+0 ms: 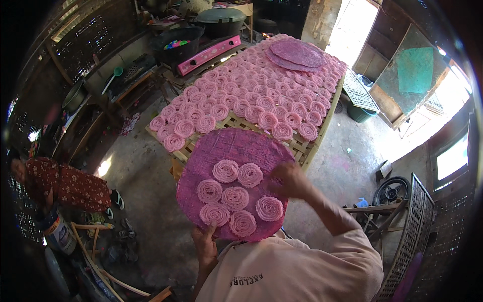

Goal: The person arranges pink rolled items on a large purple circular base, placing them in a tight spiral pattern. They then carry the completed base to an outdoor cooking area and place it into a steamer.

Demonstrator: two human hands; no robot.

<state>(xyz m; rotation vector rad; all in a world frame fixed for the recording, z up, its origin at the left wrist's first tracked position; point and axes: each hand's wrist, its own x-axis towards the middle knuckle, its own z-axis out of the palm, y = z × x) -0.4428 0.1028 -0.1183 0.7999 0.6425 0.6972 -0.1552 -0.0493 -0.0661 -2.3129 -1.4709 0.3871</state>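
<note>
My left hand (205,243) grips the near edge of a round purple sheet (201,151), thumb on top beside a rosette. Several pale pink coiled rosettes (235,198) with ruffled edges lie on the sheet, mostly on its near half. Over the sheet's right side, my right hand (290,180) is bent with its fingers curled down; whatever they hold, if anything, is hidden. Just beyond the sheet, a woven bamboo rack (236,122) carries many more pink rosettes (267,120) in close rows. Bare weave shows at its near end.
Two purple round sheets (296,53) lie overlapped at the rack's far end. A pink stove (209,54) and a lidded pot (220,19) stand at back left. Someone in a red patterned garment (68,183) is at far left. At right are a wheel (391,190) and a slatted frame (410,236).
</note>
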